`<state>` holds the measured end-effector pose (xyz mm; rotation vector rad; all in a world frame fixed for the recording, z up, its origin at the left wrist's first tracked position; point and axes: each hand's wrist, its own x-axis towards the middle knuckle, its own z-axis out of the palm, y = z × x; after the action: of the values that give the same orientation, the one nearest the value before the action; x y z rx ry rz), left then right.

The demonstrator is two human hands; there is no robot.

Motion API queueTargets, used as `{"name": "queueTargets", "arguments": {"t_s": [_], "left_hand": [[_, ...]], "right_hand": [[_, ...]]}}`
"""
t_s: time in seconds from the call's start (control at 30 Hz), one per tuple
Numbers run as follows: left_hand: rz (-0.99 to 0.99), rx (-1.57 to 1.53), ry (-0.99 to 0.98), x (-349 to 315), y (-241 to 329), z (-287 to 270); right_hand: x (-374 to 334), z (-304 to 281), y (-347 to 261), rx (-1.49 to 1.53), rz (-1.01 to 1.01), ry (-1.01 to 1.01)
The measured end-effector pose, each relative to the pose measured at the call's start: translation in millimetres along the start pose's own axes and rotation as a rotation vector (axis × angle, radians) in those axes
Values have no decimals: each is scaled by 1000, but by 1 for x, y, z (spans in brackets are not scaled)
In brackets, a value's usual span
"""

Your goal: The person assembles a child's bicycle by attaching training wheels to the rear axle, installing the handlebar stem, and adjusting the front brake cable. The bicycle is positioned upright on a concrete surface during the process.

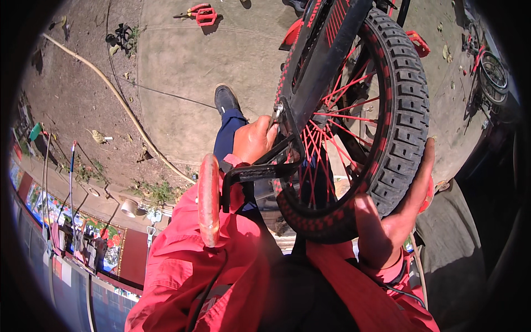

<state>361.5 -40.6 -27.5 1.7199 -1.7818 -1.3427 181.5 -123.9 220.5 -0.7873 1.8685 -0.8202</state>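
Observation:
A child's bicycle wheel [406, 110] with a chunky black tire and red spokes stands tilted in front of me. My right hand [390, 227] grips its tire from below, the thumb on the near side and the fingers along the outer tread. My left hand [254, 141] is closed at the axle end, beside a shiny metal piece [278, 112] on the black frame [318, 83]; what lies inside its fingers is hidden. Below that hand, a black bent bracket [260, 172] carries a small worn red training wheel [209, 202].
Red-handled pliers [191, 11] and a red pedal [207, 16] lie on the ground ahead. A long tan hose [119, 91] curves along the left. Another small bicycle [492, 72] is at the far right, above a grey cloth [451, 232]. My shoe [225, 98] is beside the wheel.

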Motion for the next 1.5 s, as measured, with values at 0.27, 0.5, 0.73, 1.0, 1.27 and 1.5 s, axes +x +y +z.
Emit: {"name": "queueTargets", "arguments": {"t_s": [0.27, 0.5, 0.73, 1.0, 1.27, 1.5], "left_hand": [[-274, -80, -213, -8, 14, -23], [-680, -1259, -208, -12, 61, -28], [-718, -1117, -258, -2, 72, -44], [-885, -1130, -419, 22, 64, -58], [-861, -945, -485, 34, 58, -57], [-859, -783, -429, 28, 65, -51]], "right_hand": [[5, -2, -4, -110, -12, -62], [6, -9, 5, -199, -64, -79], [6, -18, 11, -326, -108, -109], [9, -16, 11, -277, -93, -101], [10, -12, 8, -202, -51, -74], [15, -6, 1, -179, -36, -64]]}}
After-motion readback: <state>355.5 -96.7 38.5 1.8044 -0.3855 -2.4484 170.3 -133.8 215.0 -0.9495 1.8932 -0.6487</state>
